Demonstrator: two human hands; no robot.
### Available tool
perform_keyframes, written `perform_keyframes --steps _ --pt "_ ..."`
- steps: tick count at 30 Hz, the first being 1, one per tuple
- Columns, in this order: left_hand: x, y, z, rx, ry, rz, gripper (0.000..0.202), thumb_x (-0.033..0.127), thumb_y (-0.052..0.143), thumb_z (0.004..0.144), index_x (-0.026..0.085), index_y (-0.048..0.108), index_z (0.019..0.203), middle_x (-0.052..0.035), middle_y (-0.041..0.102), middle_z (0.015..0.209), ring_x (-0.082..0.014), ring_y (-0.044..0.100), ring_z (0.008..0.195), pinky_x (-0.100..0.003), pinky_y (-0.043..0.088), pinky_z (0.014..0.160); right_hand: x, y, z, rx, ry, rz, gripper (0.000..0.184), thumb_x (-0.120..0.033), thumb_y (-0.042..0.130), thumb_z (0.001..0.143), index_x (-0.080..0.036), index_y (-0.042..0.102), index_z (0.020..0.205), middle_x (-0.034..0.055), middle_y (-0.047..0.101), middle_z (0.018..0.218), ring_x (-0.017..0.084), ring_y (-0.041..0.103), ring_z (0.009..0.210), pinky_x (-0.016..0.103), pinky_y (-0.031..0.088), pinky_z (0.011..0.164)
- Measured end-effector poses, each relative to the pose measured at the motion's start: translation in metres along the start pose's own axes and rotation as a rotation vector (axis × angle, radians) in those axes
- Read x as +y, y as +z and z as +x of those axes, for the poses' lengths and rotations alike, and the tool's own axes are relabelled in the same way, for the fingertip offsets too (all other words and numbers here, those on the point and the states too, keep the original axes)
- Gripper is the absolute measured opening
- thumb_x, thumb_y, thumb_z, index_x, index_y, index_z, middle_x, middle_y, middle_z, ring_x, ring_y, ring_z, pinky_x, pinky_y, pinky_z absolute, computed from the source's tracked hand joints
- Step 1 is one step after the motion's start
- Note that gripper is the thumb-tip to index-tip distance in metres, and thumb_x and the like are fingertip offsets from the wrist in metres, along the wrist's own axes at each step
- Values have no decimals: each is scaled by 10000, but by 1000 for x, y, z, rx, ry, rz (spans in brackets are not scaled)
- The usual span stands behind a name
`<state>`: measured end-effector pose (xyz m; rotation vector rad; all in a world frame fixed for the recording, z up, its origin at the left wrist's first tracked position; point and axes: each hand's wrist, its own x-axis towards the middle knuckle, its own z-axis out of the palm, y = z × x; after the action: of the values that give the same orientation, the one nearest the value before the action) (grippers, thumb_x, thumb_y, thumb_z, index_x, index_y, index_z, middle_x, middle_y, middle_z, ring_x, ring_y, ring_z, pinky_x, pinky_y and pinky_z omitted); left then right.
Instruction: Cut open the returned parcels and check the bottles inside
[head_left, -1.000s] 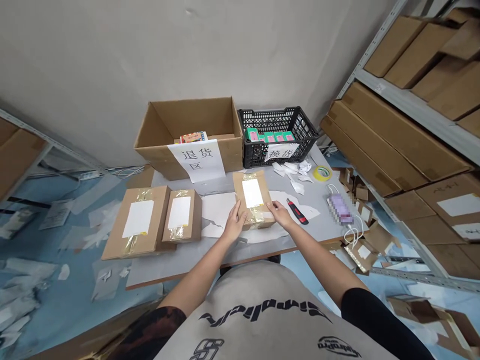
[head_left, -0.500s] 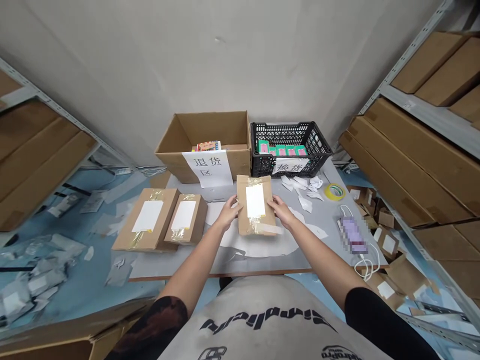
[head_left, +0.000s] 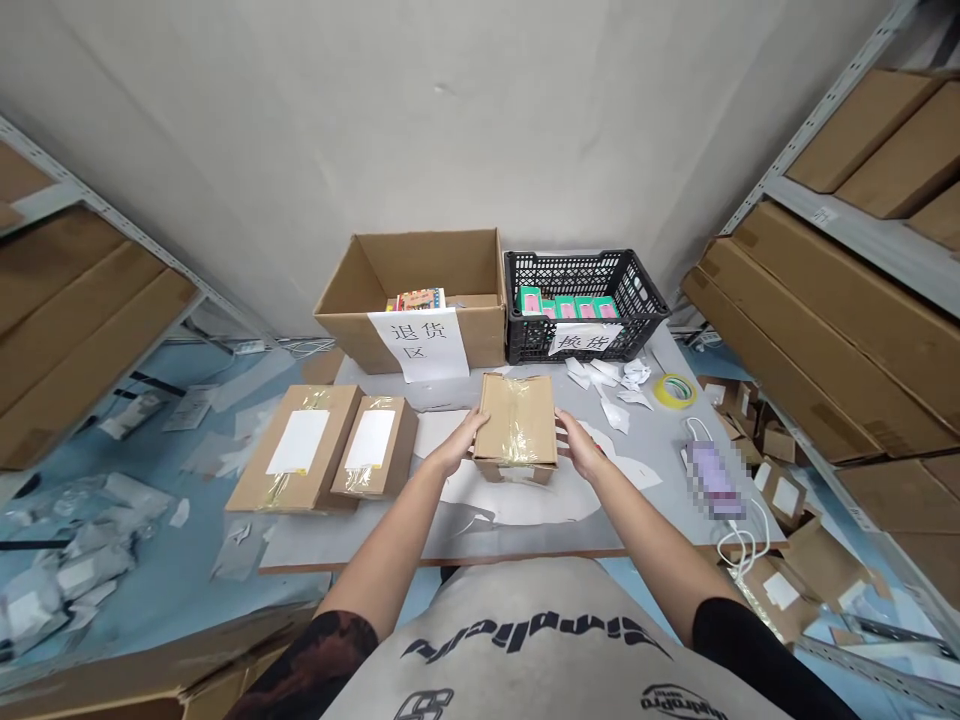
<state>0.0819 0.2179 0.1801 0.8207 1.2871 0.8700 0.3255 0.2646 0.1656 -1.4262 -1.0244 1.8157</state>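
Framing a taped cardboard parcel [head_left: 516, 425] at centre frame: left hand [head_left: 452, 447] open against its side, right hand [head_left: 580, 449] open just beside the other. Two labelled cartons [head_left: 297, 448] lying left; open carton [head_left: 409, 290] and black plastic crate [head_left: 585, 262] behind, upper centre.

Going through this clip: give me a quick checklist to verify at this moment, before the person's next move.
1. Left hand against the cardboard parcel: ok, on its left side.
2. Right hand against the parcel: cannot tell, close to its right side, contact unclear.
3. Label showing on the parcel's top: not ok, only cardboard and clear tape.
4. Parcel apart from the labelled parcel to its left: ok, gap between them.
5. Packing tape roll in view: ok, on the table to the right.
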Motion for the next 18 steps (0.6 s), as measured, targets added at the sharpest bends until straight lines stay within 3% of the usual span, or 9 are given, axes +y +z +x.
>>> perform_keyframes --steps 2,5,8,10,12,15,18 --pt "7 -5 -4 1 4 33 554 482 567 815 340 476 1343 -72 558 1347 -325 550 1170 -449 471 867 -9 0 -2 -24 -36 58 435 -647 542 803 -303 642 1050 47 606 1251 237 605 1045 369 505 820" --pt "10 -11 -20 -24 226 -23 595 319 694 714 315 505 1278 -70 484 1428 -298 502 1244 -413 437 957 -20 -4 -14 -12 -167 201 403 -658 580 790 -272 618 897 34 639 1148 224 618 1001 337 501 804" --pt "2 -11 -33 -61 374 -160 475 339 716 715 285 543 1155 -61 472 1433 -280 480 1280 -404 407 1012 -21 -9 -26 57 -280 245 395 -658 578 797 -272 606 873 21 655 1108 227 623 1003 327 496 784" --pt "-10 -8 -35 -45 316 -241 408 461 632 793 273 541 1144 -74 534 1345 -276 517 1238 -417 441 973 -13 -11 -30 102 -276 184 387 -630 606 790 -298 624 989 26 658 1122 237 619 1031 329 501 775" --pt "-24 0 -30 -4 201 -225 479 551 558 836 278 515 1227 -85 578 1248 -270 559 1177 -409 479 914 2 -11 -30 123 -226 80 453 -580 659 765 -313 619 1129 42 662 1108 244 622 1025 332 510 770" --pt "-42 12 -17 70 50 -28 679 588 634 785 280 456 1363 -105 604 1152 -272 601 1081 -371 510 824 28 -9 -25 106 -150 -79 561 -497 719 717 -298 608 1229 51 671 1045 238 643 940 333 512 771" --pt "-47 20 -3 111 -58 104 781 611 679 741 260 438 1396 -117 629 1080 -274 628 989 -361 515 764 41 -6 -18 91 -73 -87 625 -447 709 708 -298 562 1297 48 672 1038 229 654 910 331 512 756"
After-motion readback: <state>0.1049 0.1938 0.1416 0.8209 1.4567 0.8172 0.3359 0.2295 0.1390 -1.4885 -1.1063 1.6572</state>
